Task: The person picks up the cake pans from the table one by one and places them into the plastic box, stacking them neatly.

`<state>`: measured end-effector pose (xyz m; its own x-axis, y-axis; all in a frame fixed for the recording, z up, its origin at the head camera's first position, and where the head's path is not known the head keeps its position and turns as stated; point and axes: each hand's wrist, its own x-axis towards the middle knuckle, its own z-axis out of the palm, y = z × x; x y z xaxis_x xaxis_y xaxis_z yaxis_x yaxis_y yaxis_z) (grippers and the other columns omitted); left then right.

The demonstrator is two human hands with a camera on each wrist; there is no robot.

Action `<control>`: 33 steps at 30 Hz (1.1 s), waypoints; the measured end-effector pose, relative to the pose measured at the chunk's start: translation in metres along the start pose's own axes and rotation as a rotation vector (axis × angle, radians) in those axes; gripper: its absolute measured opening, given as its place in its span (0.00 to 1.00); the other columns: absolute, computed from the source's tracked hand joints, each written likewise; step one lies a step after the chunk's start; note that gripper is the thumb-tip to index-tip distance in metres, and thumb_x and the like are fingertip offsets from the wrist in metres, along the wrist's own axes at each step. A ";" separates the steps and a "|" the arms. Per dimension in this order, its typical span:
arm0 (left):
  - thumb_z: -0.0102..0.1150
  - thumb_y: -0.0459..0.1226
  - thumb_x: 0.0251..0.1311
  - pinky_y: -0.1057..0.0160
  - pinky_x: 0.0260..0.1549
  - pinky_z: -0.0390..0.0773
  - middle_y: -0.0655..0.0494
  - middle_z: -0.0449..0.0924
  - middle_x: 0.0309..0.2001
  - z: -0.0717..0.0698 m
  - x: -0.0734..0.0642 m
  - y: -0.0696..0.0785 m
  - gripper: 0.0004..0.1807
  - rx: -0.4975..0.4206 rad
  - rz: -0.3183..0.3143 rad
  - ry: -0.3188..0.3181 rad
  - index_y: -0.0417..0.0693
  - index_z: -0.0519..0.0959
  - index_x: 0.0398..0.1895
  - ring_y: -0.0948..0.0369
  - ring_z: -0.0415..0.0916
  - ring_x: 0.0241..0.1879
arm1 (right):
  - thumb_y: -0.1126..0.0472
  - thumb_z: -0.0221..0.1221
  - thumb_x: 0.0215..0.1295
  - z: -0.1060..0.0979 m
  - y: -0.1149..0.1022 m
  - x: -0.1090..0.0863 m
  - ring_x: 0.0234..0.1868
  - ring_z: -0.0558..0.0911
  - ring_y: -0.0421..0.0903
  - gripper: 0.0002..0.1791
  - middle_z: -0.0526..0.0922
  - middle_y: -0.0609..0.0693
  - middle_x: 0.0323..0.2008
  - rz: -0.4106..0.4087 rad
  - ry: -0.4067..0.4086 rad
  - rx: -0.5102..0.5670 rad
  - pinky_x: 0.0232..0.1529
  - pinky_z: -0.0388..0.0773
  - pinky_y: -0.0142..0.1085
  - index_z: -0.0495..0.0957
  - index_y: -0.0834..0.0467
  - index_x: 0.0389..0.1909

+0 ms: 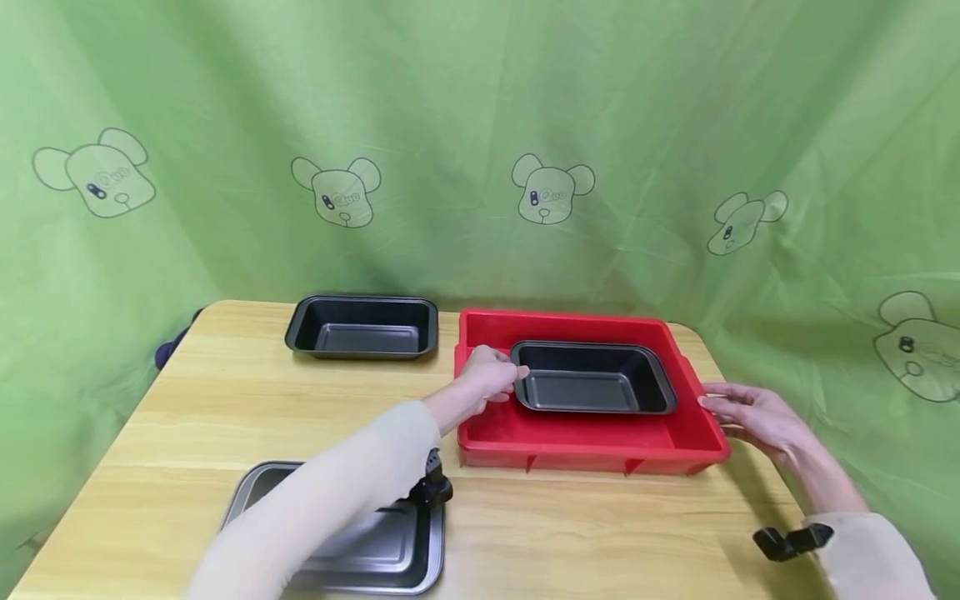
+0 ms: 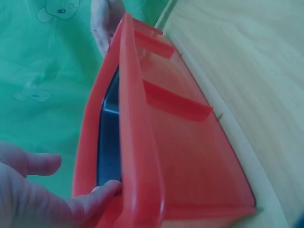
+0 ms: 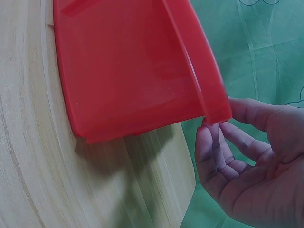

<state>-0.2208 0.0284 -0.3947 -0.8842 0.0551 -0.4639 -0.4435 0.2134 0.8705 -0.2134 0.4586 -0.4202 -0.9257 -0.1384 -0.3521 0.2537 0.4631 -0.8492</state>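
A black loaf pan (image 1: 577, 390) lies inside a red plastic bin (image 1: 592, 458) at the right of the table. Reaching into the bin, my left hand (image 1: 486, 377) has its fingertips at the pan's left end. In the left wrist view, the thumb and a finger of the left hand (image 2: 52, 199) are spread apart, with one fingertip by the pan's end. My right hand (image 1: 753, 417) pinches the rim at the bin's right end between thumb and fingers, clearest in the right wrist view.
Another black loaf pan (image 1: 363, 333) stands at the table's back left, near the green curtain (image 1: 465, 250). A shallow grey baking tray (image 1: 375, 542) lies at the front, partly covered by my left sleeve. The wooden table (image 1: 585, 533) ends just right of the bin.
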 end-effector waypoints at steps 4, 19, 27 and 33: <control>0.66 0.38 0.70 0.53 0.57 0.90 0.39 0.81 0.62 -0.015 -0.011 0.003 0.29 -0.044 0.034 -0.051 0.35 0.73 0.70 0.44 0.86 0.57 | 0.57 0.57 0.80 0.000 0.000 0.000 0.42 0.89 0.38 0.22 0.89 0.31 0.41 -0.006 -0.003 0.011 0.46 0.90 0.31 0.72 0.63 0.68; 0.61 0.37 0.73 0.52 0.56 0.90 0.37 0.83 0.62 -0.091 -0.036 -0.003 0.24 -0.122 0.124 -0.133 0.34 0.74 0.68 0.47 0.89 0.51 | 0.57 0.57 0.80 -0.001 0.000 -0.001 0.42 0.89 0.37 0.29 0.89 0.30 0.41 -0.012 0.001 -0.006 0.47 0.90 0.31 0.65 0.71 0.72; 0.56 0.35 0.77 0.50 0.56 0.90 0.32 0.80 0.65 -0.135 -0.048 -0.010 0.22 -0.088 0.141 -0.130 0.32 0.73 0.69 0.53 0.90 0.46 | 0.56 0.57 0.81 0.000 0.000 -0.001 0.43 0.89 0.38 0.35 0.88 0.30 0.41 -0.006 0.002 -0.021 0.48 0.90 0.31 0.59 0.75 0.75; 0.55 0.37 0.78 0.53 0.54 0.91 0.31 0.79 0.66 -0.174 -0.063 -0.023 0.25 -0.052 0.151 -0.125 0.30 0.70 0.71 0.58 0.90 0.43 | 0.56 0.56 0.81 0.001 0.001 -0.001 0.43 0.89 0.37 0.36 0.88 0.30 0.41 -0.005 0.006 -0.018 0.48 0.90 0.31 0.57 0.75 0.76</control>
<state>-0.1806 -0.1496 -0.3571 -0.9174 0.2039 -0.3417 -0.3173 0.1430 0.9375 -0.2120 0.4587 -0.4213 -0.9286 -0.1357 -0.3454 0.2439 0.4783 -0.8436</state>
